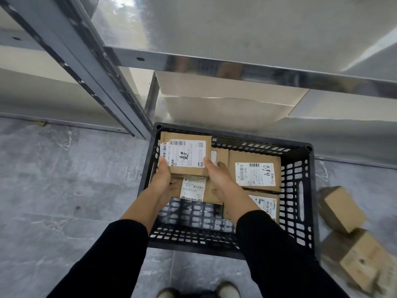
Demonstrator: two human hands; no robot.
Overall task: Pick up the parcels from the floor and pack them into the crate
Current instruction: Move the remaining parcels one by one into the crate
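A black slatted plastic crate [300, 190] stands on the floor in front of me. Both my hands reach into it and hold a brown cardboard parcel with a white label [185, 154] over the crate's far left corner. My left hand [162, 179] grips its left side and my right hand [217, 177] its right side. Under it lies another labelled parcel [193, 188]. To the right in the crate lie a parcel marked "A68" [255, 173] and one more parcel [265, 206] nearer to me. Two parcels [343, 209] [365, 263] lie on the floor right of the crate.
Metal shelving [214, 63] stands just behind the crate, with a slanted upright post [86, 67] at the left. Grey tiled floor [64, 190] spreads to the left. My shoes [227, 290] show at the bottom edge.
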